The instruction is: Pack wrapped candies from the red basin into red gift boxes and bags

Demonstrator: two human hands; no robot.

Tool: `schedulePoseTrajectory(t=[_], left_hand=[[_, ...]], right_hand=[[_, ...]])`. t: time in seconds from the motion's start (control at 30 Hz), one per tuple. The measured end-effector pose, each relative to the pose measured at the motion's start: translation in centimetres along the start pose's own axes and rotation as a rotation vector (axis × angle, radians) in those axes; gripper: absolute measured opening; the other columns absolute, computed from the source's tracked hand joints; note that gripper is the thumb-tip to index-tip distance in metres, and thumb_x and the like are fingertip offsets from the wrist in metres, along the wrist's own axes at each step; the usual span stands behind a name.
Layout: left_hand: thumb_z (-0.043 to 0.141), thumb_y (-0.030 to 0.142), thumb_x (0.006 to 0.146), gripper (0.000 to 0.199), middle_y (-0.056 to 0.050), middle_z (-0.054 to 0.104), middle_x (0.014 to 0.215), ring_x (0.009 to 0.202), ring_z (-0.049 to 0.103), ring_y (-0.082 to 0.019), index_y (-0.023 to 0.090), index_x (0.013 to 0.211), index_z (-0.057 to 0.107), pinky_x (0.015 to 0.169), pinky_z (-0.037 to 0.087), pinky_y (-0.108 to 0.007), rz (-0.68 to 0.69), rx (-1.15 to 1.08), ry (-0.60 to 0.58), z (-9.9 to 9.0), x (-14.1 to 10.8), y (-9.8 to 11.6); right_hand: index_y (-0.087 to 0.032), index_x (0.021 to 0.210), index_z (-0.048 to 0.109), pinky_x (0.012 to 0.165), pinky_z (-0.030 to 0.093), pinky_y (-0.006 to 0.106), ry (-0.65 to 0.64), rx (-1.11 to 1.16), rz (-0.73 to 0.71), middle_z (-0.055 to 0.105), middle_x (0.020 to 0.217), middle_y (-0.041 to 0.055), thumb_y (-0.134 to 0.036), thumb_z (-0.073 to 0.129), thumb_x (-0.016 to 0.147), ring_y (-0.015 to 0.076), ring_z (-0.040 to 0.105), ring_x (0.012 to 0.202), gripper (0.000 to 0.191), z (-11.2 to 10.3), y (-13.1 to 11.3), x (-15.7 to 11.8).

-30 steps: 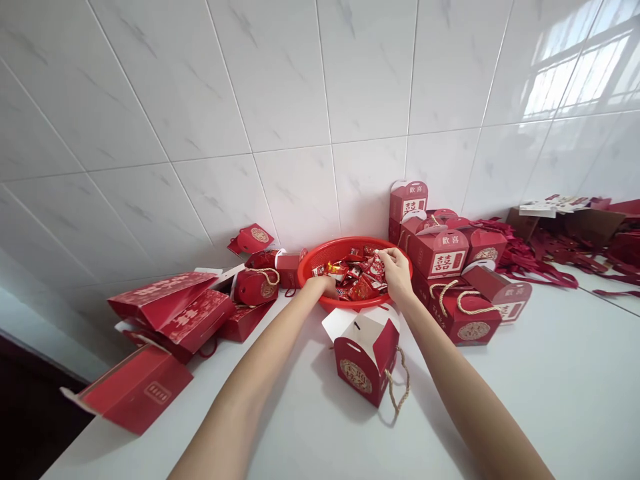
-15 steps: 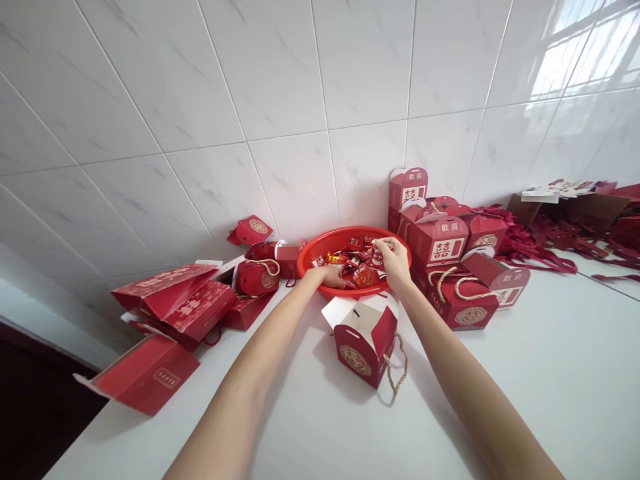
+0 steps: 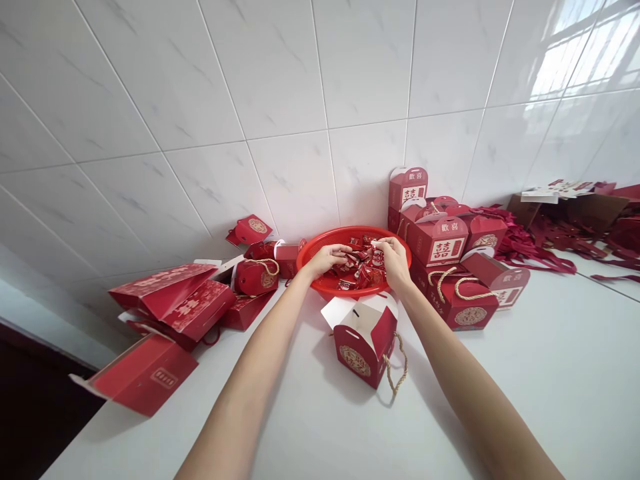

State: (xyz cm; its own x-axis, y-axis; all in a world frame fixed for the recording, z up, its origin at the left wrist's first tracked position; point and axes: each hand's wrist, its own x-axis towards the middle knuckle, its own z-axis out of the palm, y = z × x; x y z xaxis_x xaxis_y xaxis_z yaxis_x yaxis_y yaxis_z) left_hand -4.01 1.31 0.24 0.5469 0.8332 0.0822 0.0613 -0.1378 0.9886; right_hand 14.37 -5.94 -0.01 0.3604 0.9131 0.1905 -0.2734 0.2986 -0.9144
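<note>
My right hand [image 3: 393, 261] is over the right side of a red plastic basket [image 3: 314, 248], its fingers pinching a red candy packet [image 3: 379, 259] with white print. Over the left side of the same basket is my left hand [image 3: 327, 259], fingers stretched toward the middle and apart from the thumb. Red wrapped candies [image 3: 361, 275] lie in the basket just beneath it, some of them blurred. In front of the basket stands an open red gift box [image 3: 361, 353] with white inner flaps and a twisted rope handle hanging at its right.
Closed red gift boxes [image 3: 447, 241] are stacked right of the basket. More red boxes and bags [image 3: 193, 307] lie to the left, near the edge of the white table [image 3: 320, 433]. Dark red ribbons [image 3: 535, 253] heap at far right. A tiled wall [image 3: 285, 180] rises behind.
My left hand has lifted out of the candies, its fingers now extended over them, and the candies have shifted. My right hand stays nearly in place with its candy packet.
</note>
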Motion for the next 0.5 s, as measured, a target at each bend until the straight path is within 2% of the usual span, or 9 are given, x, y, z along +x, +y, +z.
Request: schedulePoseTrajectory(t=[0.1, 0.2, 0.33, 0.4, 0.5], left_hand=[[0.07, 0.007, 0.067, 0.033, -0.006, 0.075, 0.081, 0.077, 0.071, -0.019, 0.014, 0.099, 0.072, 0.082, 0.054, -0.034, 0.013, 0.091, 0.055, 0.0, 0.3, -0.3], [0.062, 0.004, 0.068, 0.037, -0.005, 0.075, 0.083, 0.078, 0.071, -0.019, 0.014, 0.103, 0.071, 0.075, 0.055, -0.03, -0.027, 0.362, 0.073, 0.2, 0.4, -0.5], [0.061, 0.002, 0.062, 0.031, -0.004, 0.076, 0.088, 0.089, 0.07, -0.02, 0.017, 0.085, 0.075, 0.077, 0.053, -0.025, -0.065, 0.619, 0.041, 0.9, 0.0, -0.2], [0.064, 0.006, 0.063, 0.025, -0.003, 0.077, 0.09, 0.091, 0.069, -0.02, 0.018, 0.081, 0.076, 0.079, 0.052, -0.024, -0.075, 0.721, -0.037, 1.3, -0.3, 0.1], [0.068, 0.017, 0.065, 0.026, -0.002, 0.077, 0.093, 0.09, 0.069, -0.022, 0.021, 0.088, 0.079, 0.077, 0.051, -0.024, -0.221, 0.929, -0.261, 1.8, -0.6, 0.4]], right_hand=[[-0.025, 0.075, 0.051, 0.065, 0.053, 0.032, 0.009, -0.011, -0.02, 0.066, 0.064, -0.0021, -0.03, 0.062, 0.069, 0.0198, 0.066, 0.067, 0.014, 0.0, 0.0, 0.0], [-0.025, 0.074, 0.051, 0.068, 0.052, 0.032, 0.026, -0.019, -0.05, 0.066, 0.063, -0.0026, -0.031, 0.063, 0.069, 0.0195, 0.065, 0.07, 0.014, 0.0, 0.0, 0.0], [-0.025, 0.074, 0.052, 0.07, 0.051, 0.032, 0.046, -0.023, -0.072, 0.066, 0.063, -0.0032, -0.032, 0.063, 0.07, 0.0197, 0.065, 0.072, 0.014, 0.0, 0.2, 0.0], [-0.025, 0.074, 0.052, 0.07, 0.05, 0.032, 0.054, -0.024, -0.075, 0.066, 0.064, -0.0031, -0.032, 0.064, 0.069, 0.0198, 0.066, 0.072, 0.014, 0.0, 0.2, 0.0], [-0.024, 0.073, 0.053, 0.07, 0.05, 0.032, 0.069, -0.031, -0.079, 0.067, 0.066, -0.0024, -0.031, 0.063, 0.069, 0.0195, 0.066, 0.072, 0.013, 0.0, 0.2, 0.0]])
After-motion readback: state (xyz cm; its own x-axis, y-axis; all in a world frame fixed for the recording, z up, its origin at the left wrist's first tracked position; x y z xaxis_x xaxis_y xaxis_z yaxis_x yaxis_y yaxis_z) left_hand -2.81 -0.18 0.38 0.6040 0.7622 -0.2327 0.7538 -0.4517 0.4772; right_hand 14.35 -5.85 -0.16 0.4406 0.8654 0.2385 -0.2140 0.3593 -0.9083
